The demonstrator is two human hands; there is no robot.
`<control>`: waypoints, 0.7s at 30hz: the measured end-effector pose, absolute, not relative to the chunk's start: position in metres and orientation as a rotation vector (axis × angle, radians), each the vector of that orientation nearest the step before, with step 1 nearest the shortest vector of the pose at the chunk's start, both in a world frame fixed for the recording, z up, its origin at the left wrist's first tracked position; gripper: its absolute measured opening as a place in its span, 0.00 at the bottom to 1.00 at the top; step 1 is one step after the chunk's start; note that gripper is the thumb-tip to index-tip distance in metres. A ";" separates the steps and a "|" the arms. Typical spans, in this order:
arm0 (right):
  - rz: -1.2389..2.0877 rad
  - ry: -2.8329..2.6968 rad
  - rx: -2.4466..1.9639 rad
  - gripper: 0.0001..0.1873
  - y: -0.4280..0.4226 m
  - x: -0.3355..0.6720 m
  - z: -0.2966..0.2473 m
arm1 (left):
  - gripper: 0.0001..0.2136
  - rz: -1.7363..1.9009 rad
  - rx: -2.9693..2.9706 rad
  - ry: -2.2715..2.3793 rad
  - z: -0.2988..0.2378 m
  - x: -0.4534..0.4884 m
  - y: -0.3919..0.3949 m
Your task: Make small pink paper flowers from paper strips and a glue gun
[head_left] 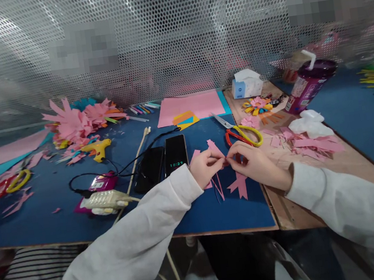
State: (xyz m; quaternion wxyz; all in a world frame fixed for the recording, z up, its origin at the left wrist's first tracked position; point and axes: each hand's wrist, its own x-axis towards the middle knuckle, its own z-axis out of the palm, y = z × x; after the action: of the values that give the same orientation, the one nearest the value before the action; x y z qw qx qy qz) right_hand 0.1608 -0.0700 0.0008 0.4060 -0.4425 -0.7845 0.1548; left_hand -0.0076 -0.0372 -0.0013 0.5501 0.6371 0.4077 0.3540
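My left hand [206, 166] and my right hand [254, 164] meet over the blue mat [62, 211], both pinching the same piece of pink cut paper [216, 148]. Its fringed strips stick up above my fingers and hang below them. More pink paper strips [239, 184] lie on the mat just under my hands. Red and yellow scissors [241, 133] lie just beyond my right hand. Both arms wear pale grey sleeves.
Two phones [162, 161] and a cable lie left of my hands, with a yellow glue gun [98, 149] and pink paper flowers [77, 120] farther left. Pink sheets [191, 106], a tissue box [246, 84], a purple cup [308, 80] and pink scraps [311, 144] sit behind and right. A perforated metal screen closes the back.
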 end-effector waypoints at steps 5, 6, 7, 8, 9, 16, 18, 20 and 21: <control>0.393 -1.979 -1.115 0.04 -0.071 0.161 0.001 | 0.04 0.857 1.530 0.955 -0.003 -0.009 -0.037; 0.391 -1.978 -1.114 0.04 -0.071 0.160 0.001 | 0.04 0.865 1.533 0.956 -0.004 -0.009 -0.036; 0.389 -1.978 -1.114 0.04 -0.071 0.160 0.001 | 0.04 0.871 1.529 0.959 -0.004 -0.009 -0.036; 0.384 -1.978 -1.114 0.04 -0.070 0.160 0.000 | 0.04 0.873 1.512 0.966 -0.004 -0.008 -0.036; 0.375 -1.977 -1.115 0.04 -0.070 0.159 -0.001 | 0.04 0.870 1.484 0.974 -0.003 -0.008 -0.036; 0.120 -2.051 -1.159 0.03 -0.070 0.158 -0.008 | 0.05 0.825 1.223 0.998 0.005 -0.005 -0.038; -0.019 -2.077 -1.175 0.04 -0.071 0.157 -0.009 | 0.06 0.832 1.184 0.998 0.006 -0.005 -0.038; -0.149 -2.104 -1.177 0.04 -0.072 0.157 -0.010 | 0.09 0.846 1.149 0.981 0.005 -0.005 -0.038; -0.198 -2.118 -1.176 0.05 -0.072 0.157 -0.009 | 0.10 0.854 1.131 0.970 0.004 -0.005 -0.039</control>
State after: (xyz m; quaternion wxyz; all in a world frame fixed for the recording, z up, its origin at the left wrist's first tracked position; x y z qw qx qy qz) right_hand 0.1571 -0.0725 -0.0092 0.3481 -0.4536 -0.8169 -0.0762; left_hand -0.0045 -0.0386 0.0041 0.6534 0.4985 0.4277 0.3763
